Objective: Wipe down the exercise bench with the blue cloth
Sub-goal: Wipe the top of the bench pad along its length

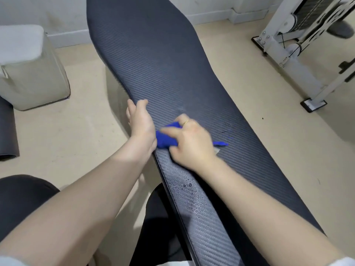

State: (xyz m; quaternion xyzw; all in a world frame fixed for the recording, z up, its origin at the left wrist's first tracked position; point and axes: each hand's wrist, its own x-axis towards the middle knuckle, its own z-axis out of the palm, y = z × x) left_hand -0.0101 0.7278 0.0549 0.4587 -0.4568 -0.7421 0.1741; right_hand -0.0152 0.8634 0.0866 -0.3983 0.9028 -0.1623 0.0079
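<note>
Right hand (189,140) gripping blue cloth (166,139) on dark bench (172,64), left hand (141,121) clasping bench edge, droplets (189,194) nearer.

Home gym: bench (153,64), cable machine (299,31)

Bright, even, soft indoor light; faint shadows on floor (80,131) left of bench (153,64). Motion blur on right hand (190,143). Wide-angle bending at edges.
</note>
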